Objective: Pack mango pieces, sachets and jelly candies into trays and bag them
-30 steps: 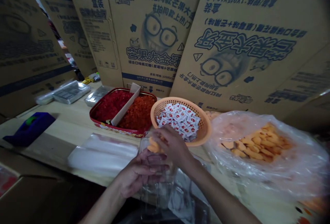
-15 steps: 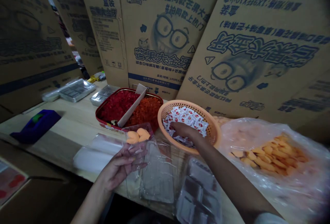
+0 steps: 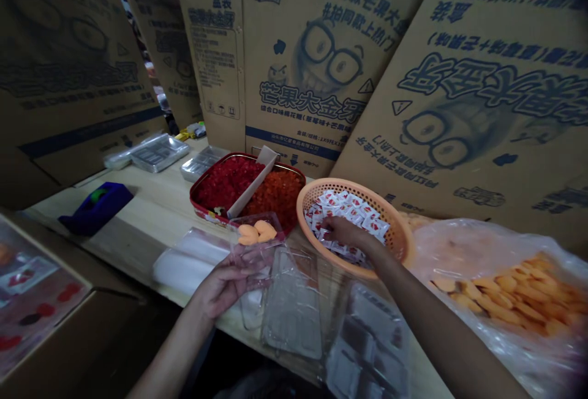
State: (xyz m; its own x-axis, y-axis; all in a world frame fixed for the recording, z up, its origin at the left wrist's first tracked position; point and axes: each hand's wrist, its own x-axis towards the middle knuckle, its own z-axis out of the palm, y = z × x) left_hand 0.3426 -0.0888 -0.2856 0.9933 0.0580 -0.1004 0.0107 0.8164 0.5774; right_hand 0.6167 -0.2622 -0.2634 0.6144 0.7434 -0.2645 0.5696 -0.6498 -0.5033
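Note:
My left hand (image 3: 234, 282) grips the near part of a clear plastic tray (image 3: 272, 279), thumb and fingers pressed on it. Two orange heart-shaped sweets (image 3: 257, 232) lie in the far compartment of that tray. My right hand (image 3: 343, 231) reaches into a peach-coloured plastic basket (image 3: 399, 246) among small white sachets (image 3: 362, 210) with red prints. Its fingers are curled together, and whatever is between the fingertips is hidden. Flat beside the left hand lies an empty clear tray or lid (image 3: 294, 307). A deeper clear compartment tray (image 3: 367, 350) rests at the near edge.
A red tin (image 3: 195, 200), split by a card strip, holds red and orange packets. Orange sweets (image 3: 519, 292) fill a clear bag on the right. A blue tape dispenser (image 3: 96, 209) and more clear trays (image 3: 160, 152) stand left. Printed cartons (image 3: 316, 105) wall the back; an open carton (image 3: 82, 307) stands front left.
The view has turned slightly left, so everything sits further right. My right hand has shifted slightly among the sachets. My left hand keeps its grip on the tray.

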